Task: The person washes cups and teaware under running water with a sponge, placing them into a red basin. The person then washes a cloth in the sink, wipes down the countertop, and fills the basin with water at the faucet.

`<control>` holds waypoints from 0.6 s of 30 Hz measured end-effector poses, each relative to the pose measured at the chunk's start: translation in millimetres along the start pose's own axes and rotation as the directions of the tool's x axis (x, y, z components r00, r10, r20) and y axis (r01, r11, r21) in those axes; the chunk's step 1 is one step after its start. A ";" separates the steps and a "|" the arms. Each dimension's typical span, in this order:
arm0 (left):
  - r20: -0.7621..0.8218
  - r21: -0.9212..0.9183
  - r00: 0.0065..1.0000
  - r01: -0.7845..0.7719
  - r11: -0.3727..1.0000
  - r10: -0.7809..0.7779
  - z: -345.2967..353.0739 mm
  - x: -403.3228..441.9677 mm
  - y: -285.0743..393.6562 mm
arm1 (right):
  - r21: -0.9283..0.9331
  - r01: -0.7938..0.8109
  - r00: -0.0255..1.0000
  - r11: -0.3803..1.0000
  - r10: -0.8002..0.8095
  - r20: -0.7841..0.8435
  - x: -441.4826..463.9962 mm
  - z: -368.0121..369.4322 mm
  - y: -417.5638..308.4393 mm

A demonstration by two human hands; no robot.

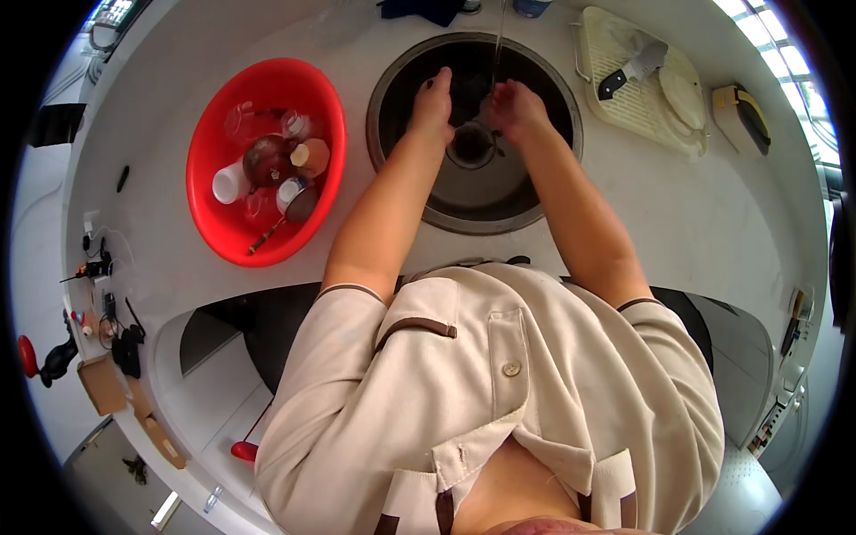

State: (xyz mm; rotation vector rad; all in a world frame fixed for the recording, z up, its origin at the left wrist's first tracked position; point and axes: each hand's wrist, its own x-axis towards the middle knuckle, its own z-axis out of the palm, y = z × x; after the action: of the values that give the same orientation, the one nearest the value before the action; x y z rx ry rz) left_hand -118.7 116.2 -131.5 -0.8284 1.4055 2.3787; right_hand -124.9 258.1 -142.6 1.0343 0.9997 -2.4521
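Observation:
Both my hands are over the round dark metal sink (499, 217). My left hand (433, 105) is at the sink's left side, fingers pointing up and apart, with nothing seen in it. Near the thin stream of water (499, 53), my right hand (515, 109) has its fingers curled; a clear, blurred shape shows beside them, and I cannot make out whether the hand grips it. Below and between the hands lies the round drain (471, 147).
Left of the sink, a red basin (335, 178) holds cups, a dark round lidded item and a strainer. At the right, a cream drying tray (615, 45) bears a knife (635, 69) and a pale lid. Beyond it stands a yellow-black box (742, 120).

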 end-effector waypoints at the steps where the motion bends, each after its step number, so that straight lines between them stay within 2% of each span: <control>1: -0.019 0.047 0.999 -0.037 0.998 0.038 5.3 -5.7 1.8 | -0.074 -0.018 0.998 0.997 0.013 -0.065 15.9 -12.2 3.9; 2: -0.101 0.185 0.994 -0.014 0.983 0.034 10.5 -7.4 3.9 | -0.325 -0.015 0.996 0.946 -0.014 -0.086 38.2 -28.8 12.7; 3: -0.103 0.182 0.994 -0.015 0.983 0.034 13.5 -6.2 2.4 | -0.573 -0.014 0.991 0.819 -0.067 -0.120 54.7 -42.3 20.5; 4: 0.025 0.228 0.999 -0.049 0.972 0.045 15.9 -3.8 0.1 | -0.787 -0.012 0.982 0.616 -0.142 -0.127 69.8 -54.5 27.5; 5: 0.152 0.271 0.987 -0.091 0.958 0.051 18.2 -1.4 -3.0 | -0.923 -0.018 0.971 0.384 -0.214 -0.108 84.6 -67.5 34.9; 6: 0.199 0.219 0.977 -0.124 0.968 0.081 18.9 12.0 -13.9 | -0.985 -0.031 0.961 0.171 -0.265 -0.076 95.2 -77.2 42.9; 7: 0.191 0.214 0.978 -0.126 0.969 0.085 22.5 9.4 -12.2 | -0.999 -0.051 0.952 -0.003 -0.302 -0.048 100.8 -82.3 50.0; 8: 0.185 0.190 0.981 -0.088 0.978 0.053 25.1 5.8 -10.7 | -0.992 -0.061 0.949 -0.107 -0.314 -0.025 105.9 -87.5 57.1; 9: 0.179 0.166 0.984 -0.051 0.985 0.021 25.5 6.6 -10.2 | -0.980 -0.054 0.948 -0.189 -0.319 0.010 104.3 -87.5 62.3; 11: 0.170 0.216 0.985 -0.072 0.974 0.035 19.0 18.5 -12.5 | -0.948 -0.004 0.958 -0.317 -0.272 0.087 102.9 -88.1 70.1; 13: 0.209 0.191 0.975 -0.114 0.975 0.074 17.3 15.8 -4.7 | -0.913 0.110 0.981 -0.393 -0.104 0.163 98.0 -80.8 68.0; 14: 0.209 0.192 0.975 -0.109 0.975 0.068 18.5 14.4 -0.6 | -0.881 0.213 0.977 -0.423 0.093 0.192 94.6 -75.3 66.4; 15: 0.188 0.211 0.981 -0.083 0.974 0.043 20.7 12.0 4.0 | -0.882 0.209 0.978 -0.422 0.094 0.187 106.2 -80.3 78.5; 17: 0.167 0.239 0.986 -0.055 0.969 0.015 24.1 10.4 9.1 | -0.655 0.522 0.839 -0.547 0.193 0.508 146.6 -96.2 115.0; 18: 0.147 0.281 0.989 -0.033 0.959 -0.009 25.7 10.2 10.3 | -0.660 0.520 0.841 -0.542 0.189 0.507 132.7 -84.4 125.2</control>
State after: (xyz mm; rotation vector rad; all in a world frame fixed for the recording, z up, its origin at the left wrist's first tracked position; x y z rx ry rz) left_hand -140.7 132.5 -120.6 -0.5588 1.6398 2.1271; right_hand -111.2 227.3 -340.8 -0.5782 2.4632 -0.4632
